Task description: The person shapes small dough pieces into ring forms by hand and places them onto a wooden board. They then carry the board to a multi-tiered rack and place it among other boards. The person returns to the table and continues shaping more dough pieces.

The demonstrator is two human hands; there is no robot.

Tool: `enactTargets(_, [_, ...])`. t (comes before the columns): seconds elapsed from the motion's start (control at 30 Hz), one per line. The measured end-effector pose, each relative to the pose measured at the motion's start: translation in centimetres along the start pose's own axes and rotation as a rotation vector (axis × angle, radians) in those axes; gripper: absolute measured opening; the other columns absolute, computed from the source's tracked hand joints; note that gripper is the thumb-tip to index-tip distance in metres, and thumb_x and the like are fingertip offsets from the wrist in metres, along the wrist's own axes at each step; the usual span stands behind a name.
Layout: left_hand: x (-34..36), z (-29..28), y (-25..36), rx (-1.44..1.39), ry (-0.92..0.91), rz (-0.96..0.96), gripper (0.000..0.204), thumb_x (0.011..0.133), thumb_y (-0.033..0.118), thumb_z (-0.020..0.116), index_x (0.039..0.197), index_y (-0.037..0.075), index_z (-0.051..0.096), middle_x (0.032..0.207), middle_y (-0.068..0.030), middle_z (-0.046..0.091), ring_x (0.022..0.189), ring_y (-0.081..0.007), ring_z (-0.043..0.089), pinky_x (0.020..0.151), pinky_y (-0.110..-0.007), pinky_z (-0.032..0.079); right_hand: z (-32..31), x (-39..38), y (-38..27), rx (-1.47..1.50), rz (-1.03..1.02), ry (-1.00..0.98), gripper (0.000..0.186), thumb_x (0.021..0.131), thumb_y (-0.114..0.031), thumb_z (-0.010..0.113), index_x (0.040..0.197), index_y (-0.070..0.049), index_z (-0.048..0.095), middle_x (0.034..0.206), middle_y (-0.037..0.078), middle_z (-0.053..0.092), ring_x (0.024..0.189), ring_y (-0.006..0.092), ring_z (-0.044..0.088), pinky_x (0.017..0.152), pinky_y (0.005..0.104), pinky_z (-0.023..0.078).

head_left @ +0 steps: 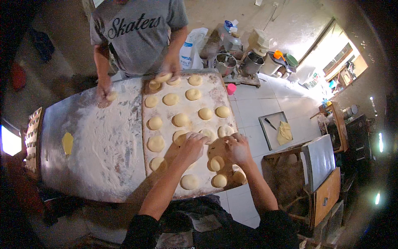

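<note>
Rows of pale, rounded dough pieces (170,99) sit on a flour-dusted board (168,118), some with a dimple in the top. My left hand (194,146) is closed, its bent fingertips at the near edge of one dough piece (207,133). Just right of it, my right hand (238,148) has curled fingers against another dough piece (226,131). The fingertips of both hands are partly hidden. More dough pieces (189,181) lie between and below my forearms, some in shadow.
Across the table a person (137,37) handles dough with both hands. Loose flour (112,153) and a yellow dough scrap (67,143) lie on the metal tabletop (58,120). A tray (269,139) with a knife stands on the tiled floor, beside a metal-topped cabinet (321,162).
</note>
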State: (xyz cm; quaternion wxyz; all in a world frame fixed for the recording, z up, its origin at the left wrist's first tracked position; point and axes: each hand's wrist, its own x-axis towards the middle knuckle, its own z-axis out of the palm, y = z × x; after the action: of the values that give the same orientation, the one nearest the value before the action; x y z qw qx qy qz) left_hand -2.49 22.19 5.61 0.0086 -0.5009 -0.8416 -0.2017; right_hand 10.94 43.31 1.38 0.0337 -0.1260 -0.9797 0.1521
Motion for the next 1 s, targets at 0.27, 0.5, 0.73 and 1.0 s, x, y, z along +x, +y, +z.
enactTargets(0.27, [1.8,5.0,2.3,0.001,0.014,-0.146,0.046,0.089,0.032,0.070,0.132,0.016,0.062,0.131,-0.0205,0.057,0.122,-0.0378,0.056,0.104,-0.049,0.044,0.3,3.8,1.7,0.153,-0.257,0.115,0.038,0.085,-0.016,0.066,0.123,-0.012,0.066,0.130,0.019,0.060,0.129,0.0389,0.051,0.108,0.0463,0.044])
enactTargets(0.5, [1.2,3.9,4.1,0.009,0.073,-0.206,0.051,0.090,0.034,0.070,0.136,0.015,0.059,0.132,-0.0238,0.056,0.123,-0.0384,0.053,0.106,-0.052,0.039,-1.0,0.9,0.9,0.006,-0.161,0.239,0.043,0.084,-0.024,0.070,0.124,-0.012,0.065,0.128,0.018,0.061,0.120,0.0388,0.055,0.104,0.0474,0.045])
enactTargets(0.73, [-3.1,2.1,9.5,-0.102,-0.273,-0.112,0.039,0.094,0.037,0.059,0.108,0.001,0.064,0.103,-0.0190,0.065,0.094,-0.0372,0.067,0.082,-0.054,0.053,-0.8,-6.7,0.6,0.110,0.324,-0.070,0.037,0.090,-0.023,0.066,0.121,-0.004,0.061,0.104,0.023,0.066,0.098,0.0424,0.062,0.090,0.0498,0.049])
enactTargets(1.0, [-11.2,-1.5,-1.2,-0.717,0.245,-0.443,0.040,0.089,0.024,0.072,0.120,0.002,0.060,0.113,-0.0190,0.064,0.100,-0.0363,0.064,0.087,-0.044,0.053,-1.4,-0.9,-10.7,0.711,0.058,0.248,0.048,0.086,-0.004,0.072,0.128,-0.006,0.049,0.101,0.011,0.066,0.091,0.0232,0.065,0.081,0.0358,0.054])
